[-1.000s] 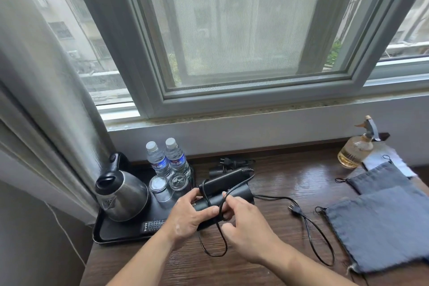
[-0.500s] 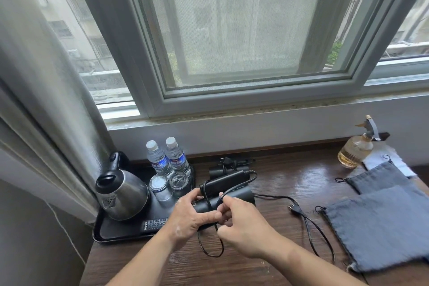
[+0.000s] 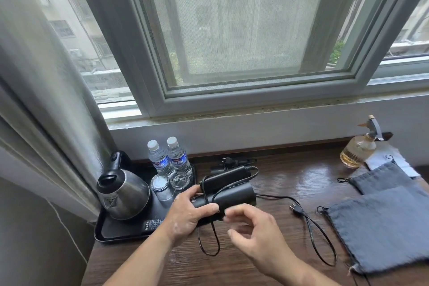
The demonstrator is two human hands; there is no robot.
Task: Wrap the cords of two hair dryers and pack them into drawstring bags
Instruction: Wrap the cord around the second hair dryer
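My left hand (image 3: 190,215) grips a black folded hair dryer (image 3: 234,194) just above the dark wooden table (image 3: 285,179). Its black cord (image 3: 209,239) passes over the body, hangs in a loop below my left hand, and trails right to the plug (image 3: 296,209) on the table. My right hand (image 3: 251,232) hovers just right of the dryer with fingers loosely curled, holding nothing. A second black dryer (image 3: 229,165) with its plug lies behind, by the wall. Two grey drawstring bags lie flat at right, the near bag (image 3: 380,230) overlapping the far bag (image 3: 380,177).
A black tray (image 3: 120,234) at the left carries a steel kettle (image 3: 124,193), two water bottles (image 3: 168,160), two upturned glasses (image 3: 170,183) and a remote. An amber spray bottle (image 3: 358,148) stands at the back right beside a white cloth (image 3: 383,159). A curtain hangs at left.
My right hand has let go of the cord and drawn back to the right, away from the dryer. The hanging loop below my left hand has grown shorter than a second ago.
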